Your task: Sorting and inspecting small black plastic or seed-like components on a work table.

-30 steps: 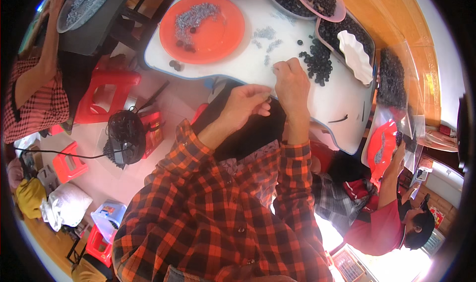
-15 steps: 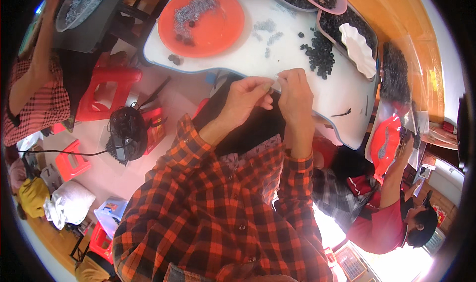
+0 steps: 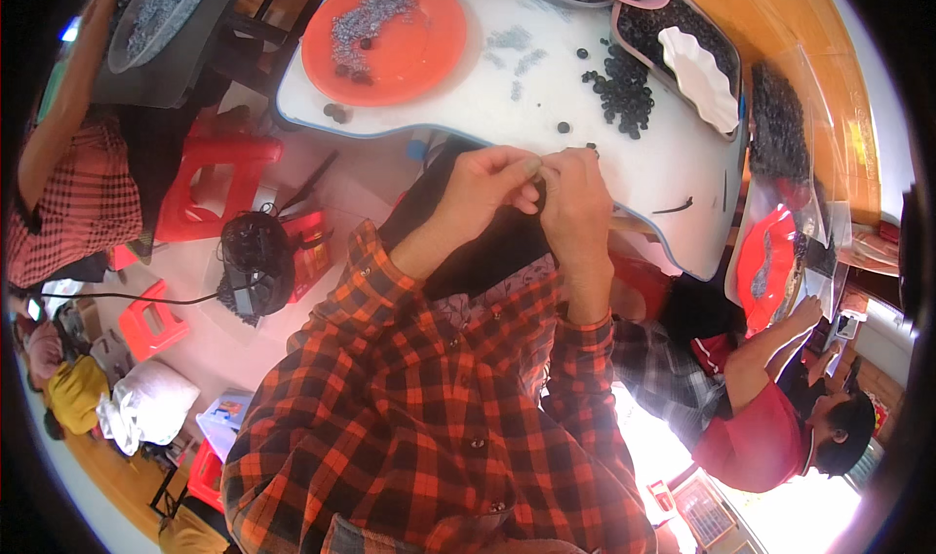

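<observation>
My left hand (image 3: 480, 191) and my right hand (image 3: 577, 195) meet fingertip to fingertip at the table's near edge. Both are closed in a pinch, and whatever lies between them is too small and hidden to name. Past my right hand, small black round pieces (image 3: 624, 94) lie in a loose heap on the white table (image 3: 468, 106). One single black piece (image 3: 564, 127) rests just beyond my fingers. An orange-red plate (image 3: 414, 62) at the far left carries a spread of small clear-grey bits (image 3: 375, 16) and a few dark pieces.
Bowls and a tray (image 3: 726, 57) of black pieces stand at the far right, with a white wavy-edged dish (image 3: 698, 78) on the tray. A co-worker in red (image 3: 756, 447) sits at the right near a red dish (image 3: 765, 267). Red stools (image 3: 219, 179) stand on the left.
My fingertips have come closer together, the right fingers curling down toward the left. Single black pieces now show just beyond my right hand. The view has shifted slightly.
</observation>
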`<state>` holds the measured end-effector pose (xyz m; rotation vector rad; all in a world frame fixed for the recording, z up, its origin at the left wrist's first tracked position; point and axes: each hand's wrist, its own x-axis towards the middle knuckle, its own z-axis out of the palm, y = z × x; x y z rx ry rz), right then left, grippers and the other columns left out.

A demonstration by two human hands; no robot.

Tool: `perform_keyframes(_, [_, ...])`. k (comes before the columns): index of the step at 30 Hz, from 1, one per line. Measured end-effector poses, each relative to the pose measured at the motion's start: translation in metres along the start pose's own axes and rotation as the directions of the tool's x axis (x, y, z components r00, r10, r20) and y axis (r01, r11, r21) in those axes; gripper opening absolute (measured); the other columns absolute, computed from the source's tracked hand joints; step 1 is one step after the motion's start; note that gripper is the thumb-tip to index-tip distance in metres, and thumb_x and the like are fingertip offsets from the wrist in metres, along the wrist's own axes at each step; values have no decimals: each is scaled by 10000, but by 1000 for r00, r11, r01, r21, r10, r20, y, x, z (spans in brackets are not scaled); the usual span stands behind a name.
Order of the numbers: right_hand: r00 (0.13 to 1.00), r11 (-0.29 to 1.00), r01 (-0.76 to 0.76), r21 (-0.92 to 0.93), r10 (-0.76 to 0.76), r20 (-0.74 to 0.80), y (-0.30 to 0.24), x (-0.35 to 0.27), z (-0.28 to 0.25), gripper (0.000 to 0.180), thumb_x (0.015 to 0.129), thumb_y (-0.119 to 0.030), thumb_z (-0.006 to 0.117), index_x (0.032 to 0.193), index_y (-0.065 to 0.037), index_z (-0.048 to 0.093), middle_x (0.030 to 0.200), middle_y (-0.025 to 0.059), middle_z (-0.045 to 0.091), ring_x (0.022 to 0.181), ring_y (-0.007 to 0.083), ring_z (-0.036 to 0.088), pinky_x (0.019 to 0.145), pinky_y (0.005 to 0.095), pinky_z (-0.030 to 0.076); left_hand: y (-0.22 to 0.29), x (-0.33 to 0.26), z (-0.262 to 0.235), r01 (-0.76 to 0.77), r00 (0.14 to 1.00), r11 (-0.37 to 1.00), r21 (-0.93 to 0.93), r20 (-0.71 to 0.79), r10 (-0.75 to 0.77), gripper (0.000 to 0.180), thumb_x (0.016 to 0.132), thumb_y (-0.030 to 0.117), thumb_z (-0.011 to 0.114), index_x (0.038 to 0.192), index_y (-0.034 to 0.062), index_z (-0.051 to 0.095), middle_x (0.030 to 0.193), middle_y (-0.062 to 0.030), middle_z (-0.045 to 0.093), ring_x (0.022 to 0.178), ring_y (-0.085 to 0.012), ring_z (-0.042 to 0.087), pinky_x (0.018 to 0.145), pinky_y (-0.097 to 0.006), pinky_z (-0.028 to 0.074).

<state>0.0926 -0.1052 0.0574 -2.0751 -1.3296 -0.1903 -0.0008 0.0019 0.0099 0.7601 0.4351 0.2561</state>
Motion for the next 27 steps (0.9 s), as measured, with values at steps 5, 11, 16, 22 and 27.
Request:
perform_keyframes(5, [993, 976, -92, 198, 106, -61, -5, -4, -2, 121, 840, 13, 630, 955, -12, 600, 887, 126, 553, 730, 271, 593, 616, 341, 488, -1, 1, -3, 78, 994, 978, -194, 90, -62, 209, 943, 114, 596, 1076, -40, 643, 839, -74, 664, 669, -119, 644, 584, -264, 580])
perform_keyframes(11, [986, 957, -117, 265, 145, -88, -7, -5, -3, 97, 842, 21, 642, 934, -2, 624, 873, 119, 553, 750, 249, 591, 635, 326, 486, 1, -1, -2, 100, 988, 965, -244, 137, -67, 209, 947, 99, 580, 1088, -44, 638, 815, -80, 666, 684, -129, 659, 596, -259, 582])
perform_keyframes(16, [958, 923, -179, 342, 242, -151, -1, -12, 0, 87, 839, 22, 646, 922, 2, 626, 873, 112, 568, 783, 234, 589, 677, 305, 476, 5, -3, 1, 122, 979, 921, -371, 198, -50, 242, 955, 75, 550, 1149, -58, 609, 937, -124, 662, 788, -153, 675, 708, -270, 597])
perform_keyframes(22, [893, 828, -312, 466, 423, -154, -3, -21, -3, 59, 857, 17, 638, 913, 3, 624, 896, 95, 589, 799, 186, 580, 709, 281, 468, 8, -5, 0, 109, 968, 899, -425, 251, 1, 290, 957, 47, 531, 1223, -64, 565, 1051, -155, 637, 878, -175, 673, 809, -289, 593])
perform_keyframes(27, [903, 813, -301, 499, 412, -127, -12, -23, -6, 74, 874, -15, 647, 943, -1, 626, 925, 85, 592, 805, 188, 580, 721, 273, 468, 5, -4, -4, 102, 962, 906, -411, 274, 16, 306, 955, 33, 528, 1246, -61, 552, 1070, -162, 639, 913, -195, 678, 798, -280, 588])
